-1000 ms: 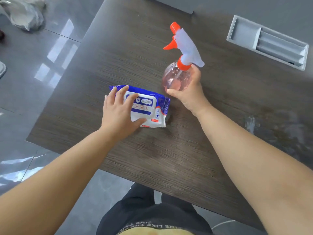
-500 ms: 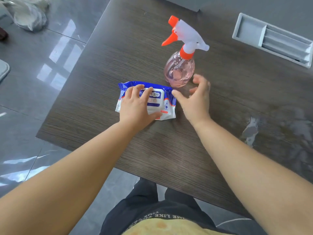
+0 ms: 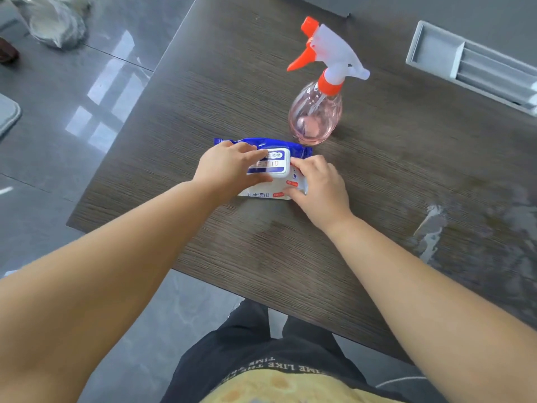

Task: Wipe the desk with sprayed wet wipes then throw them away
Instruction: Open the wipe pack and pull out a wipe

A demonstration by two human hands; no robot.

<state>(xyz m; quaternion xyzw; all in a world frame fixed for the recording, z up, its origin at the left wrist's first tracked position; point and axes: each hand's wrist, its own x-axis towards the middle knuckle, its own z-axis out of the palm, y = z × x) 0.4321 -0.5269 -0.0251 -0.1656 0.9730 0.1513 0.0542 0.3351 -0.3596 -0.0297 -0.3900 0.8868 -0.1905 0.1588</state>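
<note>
A blue and white pack of wet wipes (image 3: 271, 167) lies on the dark wood desk (image 3: 232, 88). My left hand (image 3: 226, 168) holds the pack's left part, fingers across the top and thumb along the white lid's near edge. My right hand (image 3: 321, 189) grips the pack's right end, fingertips at the lid's right edge. A clear pink spray bottle (image 3: 315, 114) with a white and orange trigger head stands upright just behind the pack, with no hand on it.
A grey recessed cable tray (image 3: 470, 64) sits in the desk at the far right. Pale smears (image 3: 430, 228) mark the desk's right side. A crumpled grey bag (image 3: 58, 24) lies on the glossy floor at the far left. The desk's near edge runs just ahead of my legs.
My right hand let go of the spray bottle, which now stands on the desk, and came to the right end of the wipes pack. My left hand stayed on the pack.
</note>
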